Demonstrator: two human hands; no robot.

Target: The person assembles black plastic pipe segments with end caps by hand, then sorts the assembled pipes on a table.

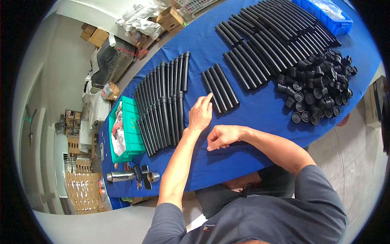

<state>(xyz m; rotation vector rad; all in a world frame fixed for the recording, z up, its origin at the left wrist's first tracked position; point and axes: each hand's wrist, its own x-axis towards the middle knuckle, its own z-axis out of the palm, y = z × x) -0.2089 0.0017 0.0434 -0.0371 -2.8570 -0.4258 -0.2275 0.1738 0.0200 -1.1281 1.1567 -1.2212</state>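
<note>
Four black tubes (pixel 220 88) lie side by side on the blue cloth in the middle. My left hand (pixel 200 113) is at their lower left, its index fingertip beside the leftmost tube, fingers extended and holding nothing visible. Just to the right and nearer my body, my right hand (pixel 224 137) rests over the cloth with its fingers curled in; whatever it may hold is hidden. Left of my hands, capped black tubes (pixel 163 101) lie in two overlapping rows. Many more plain tubes (pixel 260 44) fill the upper right, beside a heap of black caps (pixel 317 85).
A green bin (pixel 134 129) with bagged items stands at the table's left. Near it are a steel flask (pixel 121 176), a metal cup (pixel 153 177) and a phone (pixel 146 181). A blue crate (pixel 339 27) sits at the far right corner. Cardboard boxes (pixel 170 19) stand beyond the table.
</note>
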